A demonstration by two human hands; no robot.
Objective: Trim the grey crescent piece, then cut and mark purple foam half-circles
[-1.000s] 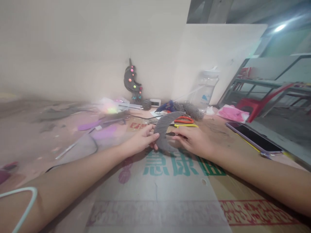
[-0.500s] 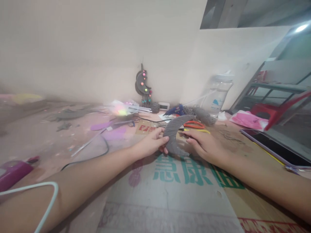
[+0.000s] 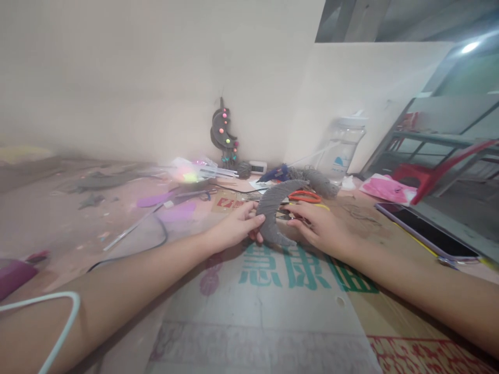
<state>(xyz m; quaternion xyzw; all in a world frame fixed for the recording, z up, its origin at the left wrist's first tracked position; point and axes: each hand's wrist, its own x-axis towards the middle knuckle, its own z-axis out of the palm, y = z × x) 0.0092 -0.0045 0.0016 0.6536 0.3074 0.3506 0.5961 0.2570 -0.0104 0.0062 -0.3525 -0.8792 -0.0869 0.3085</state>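
My left hand (image 3: pixel 245 224) is closed on a crescent moon wrapped in grey yarn (image 3: pixel 268 218), its thumb on the front of the left outer curve. The crescent stands upright above the cardboard, opening to the right. At its inner side is my right hand (image 3: pixel 312 223), fingers bent round a small dark, metallic-looking thing (image 3: pixel 284 214). Its kind is too blurred to tell. Just behind the right fingers lie orange-handled scissors (image 3: pixel 306 196) and something thin and yellow (image 3: pixel 320 206).
Printed cardboard (image 3: pixel 257 311) lies beneath both hands. Grey yarn (image 3: pixel 322 183), a blue glue gun (image 3: pixel 275 173) and a water bottle (image 3: pixel 346 148) stand behind. A phone (image 3: pixel 424 231) lies right. A beaded moon ornament (image 3: pixel 224 130) hangs against the wall. Grey star and moon pieces (image 3: pixel 99 182) lie left.
The whole view has shifted slightly, so everything sits a little further left. The left hand keeps its hold on the crescent, and the right hand stays beside its inner curve.
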